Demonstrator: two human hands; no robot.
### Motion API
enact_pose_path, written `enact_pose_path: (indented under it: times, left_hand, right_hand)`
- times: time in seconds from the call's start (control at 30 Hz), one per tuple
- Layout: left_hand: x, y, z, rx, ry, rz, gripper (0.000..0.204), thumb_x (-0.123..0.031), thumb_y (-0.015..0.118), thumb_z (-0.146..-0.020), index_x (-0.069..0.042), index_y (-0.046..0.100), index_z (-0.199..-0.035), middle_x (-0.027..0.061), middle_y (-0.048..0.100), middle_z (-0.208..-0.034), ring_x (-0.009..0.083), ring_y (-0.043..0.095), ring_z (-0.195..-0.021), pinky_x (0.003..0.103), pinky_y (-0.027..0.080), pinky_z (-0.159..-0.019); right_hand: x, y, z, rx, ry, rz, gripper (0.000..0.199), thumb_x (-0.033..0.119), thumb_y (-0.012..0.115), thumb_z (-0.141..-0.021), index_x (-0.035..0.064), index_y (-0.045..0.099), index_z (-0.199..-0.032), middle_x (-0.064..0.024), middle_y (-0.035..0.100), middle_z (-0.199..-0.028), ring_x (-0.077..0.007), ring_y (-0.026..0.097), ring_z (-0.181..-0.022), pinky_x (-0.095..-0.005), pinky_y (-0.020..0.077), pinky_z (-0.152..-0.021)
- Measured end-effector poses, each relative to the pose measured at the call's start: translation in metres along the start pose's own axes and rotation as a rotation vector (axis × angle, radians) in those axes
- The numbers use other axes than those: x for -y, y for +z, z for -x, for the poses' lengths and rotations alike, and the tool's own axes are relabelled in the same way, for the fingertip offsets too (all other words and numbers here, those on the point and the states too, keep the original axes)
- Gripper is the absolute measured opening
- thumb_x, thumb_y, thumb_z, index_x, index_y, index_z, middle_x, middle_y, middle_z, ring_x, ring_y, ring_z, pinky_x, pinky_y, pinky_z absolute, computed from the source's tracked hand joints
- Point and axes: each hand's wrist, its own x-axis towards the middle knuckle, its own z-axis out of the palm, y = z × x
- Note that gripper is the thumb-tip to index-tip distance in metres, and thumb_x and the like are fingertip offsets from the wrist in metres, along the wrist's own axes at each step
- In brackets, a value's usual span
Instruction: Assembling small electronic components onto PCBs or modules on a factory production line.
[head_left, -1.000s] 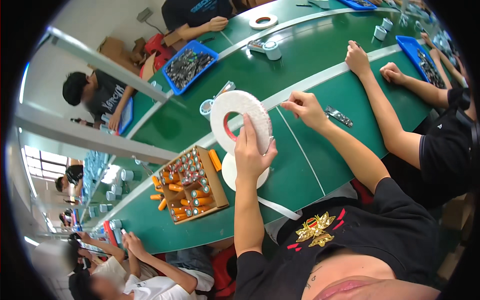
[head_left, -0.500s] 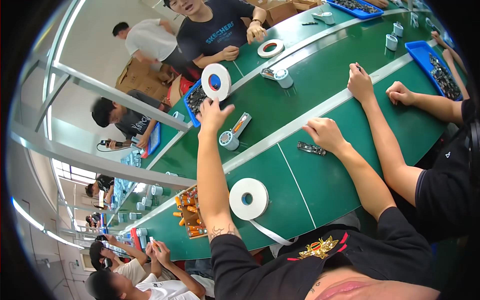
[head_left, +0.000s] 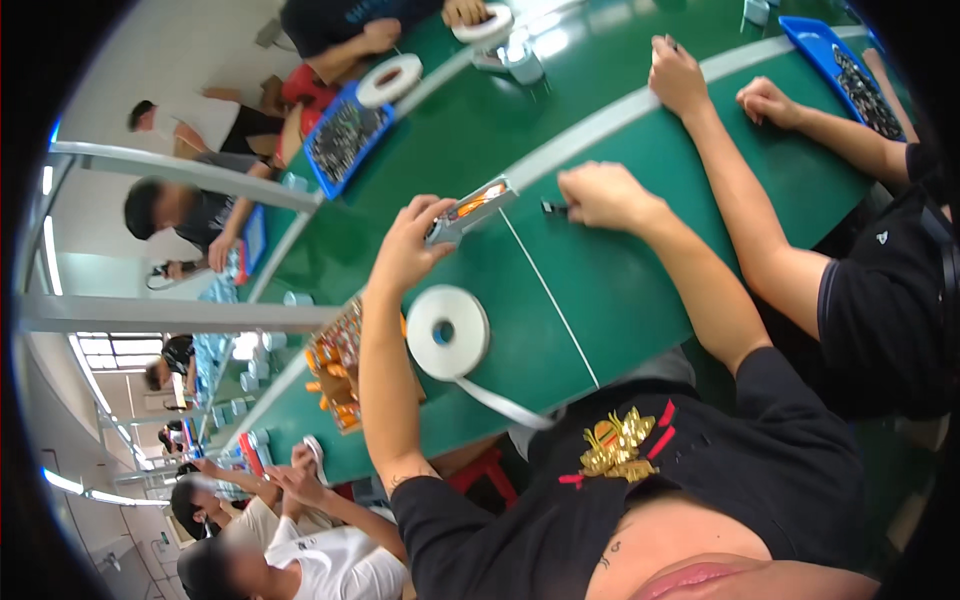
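My left hand [head_left: 408,245] grips a pale grey handheld device housing [head_left: 482,203], holding it over the green table. An orange cell and wiring show in its open side, while my fingers hide its round end. My right hand [head_left: 605,195] is closed over a small dark circuit board [head_left: 553,208]; only one end of the board sticks out past the fingers, low over the tabletop. Below my left hand lies a large roll of white tape [head_left: 465,345], its loose strip trailing over the table's near edge.
Left of my forearm stands a box of orange cells [head_left: 335,375]. A blue tray of small dark parts [head_left: 345,140] lies across the green belt [head_left: 420,150]. At my right, a co-worker's forearms [head_left: 740,190] rest near another blue tray [head_left: 815,45]. A metal frame bar [head_left: 180,315] spans the left.
My left hand has taken the device housing off the belt and brought it nearer. My right hand has moved onto the circuit board. The view has shifted.
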Motion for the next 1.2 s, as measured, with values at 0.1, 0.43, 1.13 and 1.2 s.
enact_pose_path:
  times: [0.1,0.43,1.13,1.2]
  left_hand:
    - [-0.054,0.013,0.023,0.091,0.015,-0.073,0.063,-0.003,0.08,-0.07,-0.015,0.062,-0.129,0.0067,0.058,-0.126,0.0312,0.056,-0.115,0.041,0.05,-0.097]
    - [-0.071,0.04,0.044,-0.116,0.169,0.022,0.06,-0.015,0.087,-0.067,-0.016,0.067,-0.123,0.0069,0.057,-0.135,0.0306,0.052,-0.125,0.044,0.042,-0.103]
    - [-0.079,0.086,0.028,-0.419,0.05,0.17,0.004,-0.003,0.066,-0.087,-0.004,0.065,-0.091,0.0072,0.07,-0.076,0.0283,0.063,-0.073,0.038,0.048,-0.08]
    - [-0.08,0.089,0.026,-0.453,0.089,0.163,0.005,-0.004,0.068,-0.086,-0.004,0.065,-0.089,0.0073,0.068,-0.073,0.0272,0.062,-0.068,0.038,0.047,-0.079]
  right_hand:
    - [-0.012,-0.003,0.005,-0.238,0.048,-0.131,0.021,0.021,0.074,-0.08,0.0086,0.064,-0.095,-0.0112,0.069,-0.084,-0.0334,0.067,-0.085,-0.046,0.0523,-0.073]
    - [-0.003,0.016,-0.001,-0.592,-0.215,-0.316,0.018,0.01,0.07,-0.087,-0.0008,0.065,-0.1,-0.0161,0.067,-0.085,-0.0324,0.064,-0.078,-0.0398,0.0505,-0.071]
    - [0.026,0.025,0.01,-0.772,-0.267,-0.588,0.017,0.005,0.073,-0.086,-0.001,0.063,-0.098,-0.0096,0.066,-0.081,-0.0191,0.067,-0.068,-0.0314,0.0537,-0.062]
    - [0.025,0.026,0.009,-0.837,-0.25,-0.582,0.019,0.006,0.074,-0.086,-0.0012,0.063,-0.099,-0.0095,0.066,-0.082,-0.0189,0.068,-0.069,-0.0308,0.0544,-0.062]
